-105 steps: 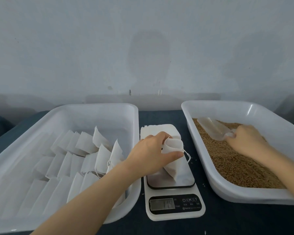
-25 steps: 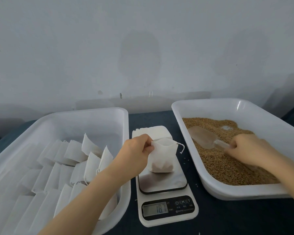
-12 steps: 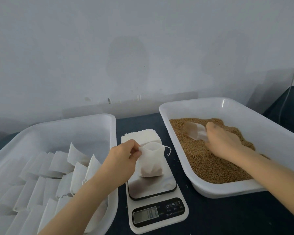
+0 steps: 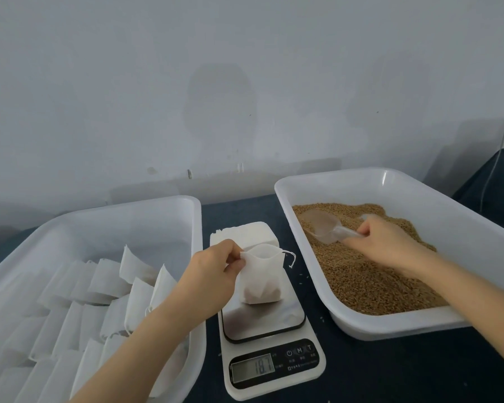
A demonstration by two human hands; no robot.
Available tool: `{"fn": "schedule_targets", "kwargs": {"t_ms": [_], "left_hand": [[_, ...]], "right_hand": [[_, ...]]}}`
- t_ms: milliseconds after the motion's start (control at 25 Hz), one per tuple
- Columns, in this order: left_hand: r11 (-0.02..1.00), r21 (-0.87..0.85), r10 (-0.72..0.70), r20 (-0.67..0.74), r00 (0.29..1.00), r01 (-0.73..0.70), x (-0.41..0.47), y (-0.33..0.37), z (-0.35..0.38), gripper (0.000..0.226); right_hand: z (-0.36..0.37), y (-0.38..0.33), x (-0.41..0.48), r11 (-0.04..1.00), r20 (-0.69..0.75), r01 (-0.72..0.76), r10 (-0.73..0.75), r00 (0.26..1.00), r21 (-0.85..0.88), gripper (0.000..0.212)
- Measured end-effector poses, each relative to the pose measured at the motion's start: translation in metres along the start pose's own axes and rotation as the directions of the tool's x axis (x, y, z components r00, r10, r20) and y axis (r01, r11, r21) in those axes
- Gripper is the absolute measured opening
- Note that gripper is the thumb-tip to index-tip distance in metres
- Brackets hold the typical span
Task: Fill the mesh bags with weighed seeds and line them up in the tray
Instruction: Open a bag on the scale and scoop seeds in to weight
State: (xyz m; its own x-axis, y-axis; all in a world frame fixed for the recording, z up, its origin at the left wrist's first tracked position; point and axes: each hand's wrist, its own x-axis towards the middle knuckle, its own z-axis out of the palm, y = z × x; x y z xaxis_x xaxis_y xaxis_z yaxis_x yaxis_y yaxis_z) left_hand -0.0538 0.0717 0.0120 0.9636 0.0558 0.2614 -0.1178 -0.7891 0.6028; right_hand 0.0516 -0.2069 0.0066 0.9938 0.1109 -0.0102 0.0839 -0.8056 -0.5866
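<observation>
A white mesh bag with some brown seeds in its bottom stands on the steel plate of a white kitchen scale; the display reads about 18.7. My left hand pinches the bag's left top edge and holds its mouth open. My right hand grips the handle of a clear plastic scoop, whose bowl lies on the brown seeds in the right white tray. The left white tray holds several filled white bags in rows.
A stack of empty white bags lies behind the scale. A few loose seeds dot the dark table between scale and seed tray. A grey wall stands close behind the trays; a thin cable hangs at the far right.
The bag stays on the scale under my left hand, reading steady near 18.7. My right hand has shifted over the seeds and the scoop's bowl now points left, lying on the seeds.
</observation>
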Motion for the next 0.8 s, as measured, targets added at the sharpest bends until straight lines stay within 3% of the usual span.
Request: {"fn": "schedule_targets", "kwargs": {"t_ms": [360,600,800], "left_hand": [[1.0,-0.017,-0.001,0.014,1.0,0.001,0.0,-0.001,0.0,0.007],[0.999,-0.041,-0.026,0.022,0.999,0.027,-0.001,0.001,-0.001,0.009],[0.997,-0.056,-0.055,0.017,0.998,0.056,0.0,0.002,0.0,0.008]], "right_hand": [[-0.045,0.017,-0.034,0.992,0.024,-0.118,0.117,0.993,0.048,0.024],[-0.072,0.015,-0.052,1.0,-0.038,0.011,-0.011,0.999,-0.006,0.026],[-0.096,0.003,-0.063,0.975,-0.102,0.187,-0.199,0.975,-0.121,0.029]]}}
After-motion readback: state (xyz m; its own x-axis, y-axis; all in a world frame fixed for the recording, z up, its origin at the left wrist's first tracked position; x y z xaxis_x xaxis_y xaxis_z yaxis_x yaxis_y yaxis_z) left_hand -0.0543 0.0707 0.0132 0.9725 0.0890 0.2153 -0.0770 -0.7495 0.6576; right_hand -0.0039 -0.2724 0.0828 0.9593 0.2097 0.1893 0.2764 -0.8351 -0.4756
